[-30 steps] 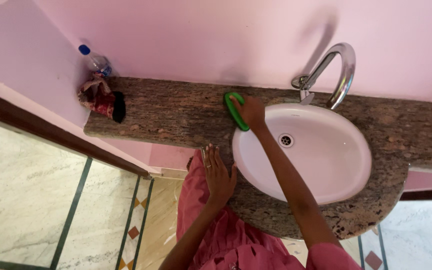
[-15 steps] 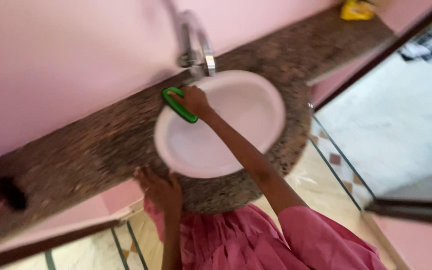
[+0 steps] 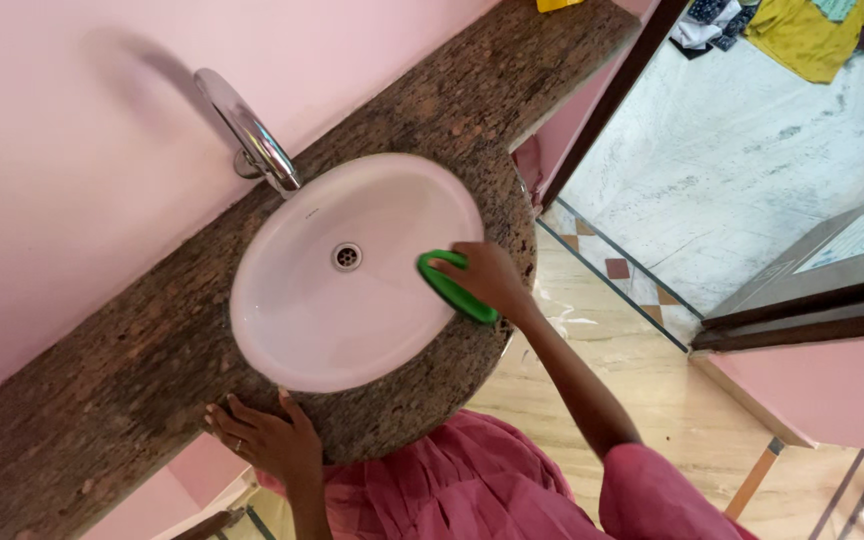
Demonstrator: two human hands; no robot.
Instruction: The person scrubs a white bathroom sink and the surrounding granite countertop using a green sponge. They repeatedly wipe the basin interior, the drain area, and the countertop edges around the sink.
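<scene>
Far left: granite counter (image 3: 102,400) runs diagonally from lower left to upper right, its back edge tight against the pink wall (image 3: 72,150), its front edge free over the floor. Left hand (image 3: 262,435) lies flat on that front edge — fingers spread, released, gripping nothing, a ring on one finger; it sits just below the basin rim, not touching it. White oval basin (image 3: 292,320) is sunk into the rounded bulge of the counter, with only a narrow band of stone between rim and counter edge along the front and right. Chrome tap (image 3: 252,135) arches from the wall side over the upper left rim. Drain (image 3: 347,257) sits a little above the bowl's middle; the bowl around it is bare. Right hand (image 3: 487,280) is clenched around a green scrub brush (image 3: 457,292), which rests on the basin's right rim, partly over the stone. Right of the counter edge — open tiled floor (image 3: 652,370), then a dark door frame (image 3: 602,100) and a marble floor beyond, with yellow cloth (image 3: 802,35) heaped at the top
</scene>
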